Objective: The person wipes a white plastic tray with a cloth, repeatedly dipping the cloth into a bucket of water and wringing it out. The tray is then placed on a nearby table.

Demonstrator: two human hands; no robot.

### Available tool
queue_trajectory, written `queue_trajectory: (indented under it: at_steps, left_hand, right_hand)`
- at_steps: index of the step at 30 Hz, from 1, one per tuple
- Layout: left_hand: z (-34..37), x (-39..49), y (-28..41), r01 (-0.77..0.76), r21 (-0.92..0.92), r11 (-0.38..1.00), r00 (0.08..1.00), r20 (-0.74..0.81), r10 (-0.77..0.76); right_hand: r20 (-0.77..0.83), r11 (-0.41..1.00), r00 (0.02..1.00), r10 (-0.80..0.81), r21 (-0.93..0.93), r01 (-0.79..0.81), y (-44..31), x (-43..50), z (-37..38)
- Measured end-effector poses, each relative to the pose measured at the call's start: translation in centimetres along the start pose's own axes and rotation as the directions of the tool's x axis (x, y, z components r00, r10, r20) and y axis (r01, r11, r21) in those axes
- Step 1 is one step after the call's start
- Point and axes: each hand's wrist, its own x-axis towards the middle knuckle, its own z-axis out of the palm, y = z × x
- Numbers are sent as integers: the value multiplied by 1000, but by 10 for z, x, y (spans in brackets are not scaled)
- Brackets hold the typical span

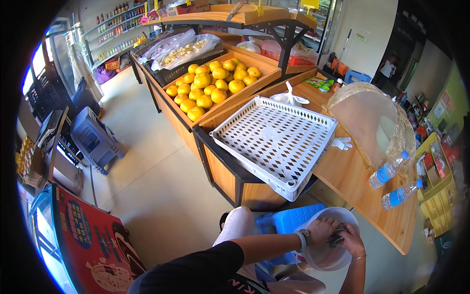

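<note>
Both hands are inside a translucent plastic tub at the lower right. My left hand is closed around one side of a dark, crumpled bundle, whose material I cannot make out. On the other side my right hand grips the same bundle. Beside the tub is a blue plastic stool. Above them a white perforated plastic crate rests across the corner of the wooden display stand, with a white glove at its right edge.
Two water bottles lie on the wooden tabletop near a lace-edged mesh food cover. Orange fruits fill a wooden bin. A grey stool and a red freezer stand at left. A person is in the far doorway.
</note>
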Motion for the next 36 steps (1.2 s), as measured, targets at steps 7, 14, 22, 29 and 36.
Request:
queue_trajectory:
  at_steps: [7, 14, 22, 29, 36]
  left_hand:
    - [1, -3, 0, 36, -5, 999, 997, -62, -37]
    - [10, 6, -15, -38, -86, 996, 991, -130, 26]
    - [-6, 5, -5, -34, -21, 999, 991, -132, 31]
    - [-13, 7, -4, -54, -232, 971, 994, -104, 31]
    - [-10, 10, -20, 69, -655, 752, 997, 27, -67]
  right_hand:
    - [-33, 989, 989, -144, 34, 145, 16, 7, 27]
    - [-252, 985, 961, -112, 96, 140, 22, 12, 46]
    - [-196, 851, 980, -26, 510, 125, 26, 17, 44]
    - [-262, 757, 963, -68, 615, 221, 26, 16, 41]
    - [-260, 783, 932, -252, 511, 354, 15, -1, 38]
